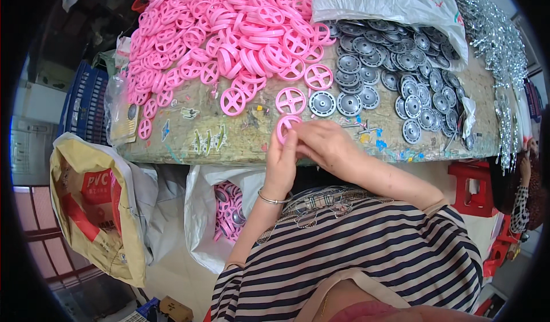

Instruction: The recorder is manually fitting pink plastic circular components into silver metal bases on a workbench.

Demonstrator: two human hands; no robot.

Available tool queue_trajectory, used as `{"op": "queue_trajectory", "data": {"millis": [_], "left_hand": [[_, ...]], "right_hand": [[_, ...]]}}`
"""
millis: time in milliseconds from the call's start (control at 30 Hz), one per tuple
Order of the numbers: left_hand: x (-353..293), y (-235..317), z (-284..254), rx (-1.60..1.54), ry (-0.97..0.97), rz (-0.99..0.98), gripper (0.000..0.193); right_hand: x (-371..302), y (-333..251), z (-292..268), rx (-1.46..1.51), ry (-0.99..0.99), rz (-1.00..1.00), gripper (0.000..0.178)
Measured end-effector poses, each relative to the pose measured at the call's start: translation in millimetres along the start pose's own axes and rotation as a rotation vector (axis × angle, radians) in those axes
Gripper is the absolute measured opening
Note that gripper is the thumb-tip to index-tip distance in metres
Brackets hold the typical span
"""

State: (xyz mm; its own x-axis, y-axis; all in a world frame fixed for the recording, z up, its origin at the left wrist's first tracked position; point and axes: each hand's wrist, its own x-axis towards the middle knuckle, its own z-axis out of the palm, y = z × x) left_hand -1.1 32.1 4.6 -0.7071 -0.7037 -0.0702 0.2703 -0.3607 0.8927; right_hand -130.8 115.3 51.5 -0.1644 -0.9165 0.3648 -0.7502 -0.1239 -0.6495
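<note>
Head view, read from left to right. At far left, blue slotted containers point(85, 101) beside the surface point(246, 141), with an open yellow sack point(97, 259) lower down, red patches showing inside. Next along, a great heap of pink spoked wheels point(229, 30) over the rear left of the surface, a few strays lying nearer the front edge; close to that edge, pale green scraps point(209, 141) and small coloured bits. Lower, below the front edge, an open white sack point(197, 224) holding more pink pieces, some with grey centres. Rightward, the left hand point(282, 161), bracelet point(274, 199) at the wrist, thumb and fingers closed on one pink wheel point(280, 129) held tilted up near the front edge. Just beyond, the right hand point(329, 143) up against the same wheel from its right side, fingers bent, tips partly hidden; impossible to tell whether gripping it or merely touching. Behind both hands, a loose row of pink wheels and grey discs point(409, 70), then a spread of more discs, partly covered at the back by a white plastic bag point(389, 4). Toward the right, a red stool point(470, 168) below the surface, silver tinsel point(492, 52) hanging down, and at the rim another person's patterned sleeve point(520, 210).
</note>
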Motion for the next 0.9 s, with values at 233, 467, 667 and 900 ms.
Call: {"op": "queue_trajectory", "data": {"millis": [233, 467, 667, 900], "left_hand": [[-6, 15, -11, -0.011, 0.082, -0.157, 0.029], [-1, 21, -5, -0.178, 0.045, -0.158, 0.031], [-1, 28, -14, -0.087, 0.026, -0.210, 0.032], [-2, 16, -20, -0.033, -0.008, -0.137, 0.025]], "right_hand": [[25, 88, -56, -0.295, 0.189, 0.073, 0.028], [34, 143, -61, -0.680, 0.124, 0.144, 0.027], [54, 140, -73, -0.404, 0.098, 0.381, 0.023], [34, 22, -37, 0.524, 0.051, 0.420, 0.042]]}}
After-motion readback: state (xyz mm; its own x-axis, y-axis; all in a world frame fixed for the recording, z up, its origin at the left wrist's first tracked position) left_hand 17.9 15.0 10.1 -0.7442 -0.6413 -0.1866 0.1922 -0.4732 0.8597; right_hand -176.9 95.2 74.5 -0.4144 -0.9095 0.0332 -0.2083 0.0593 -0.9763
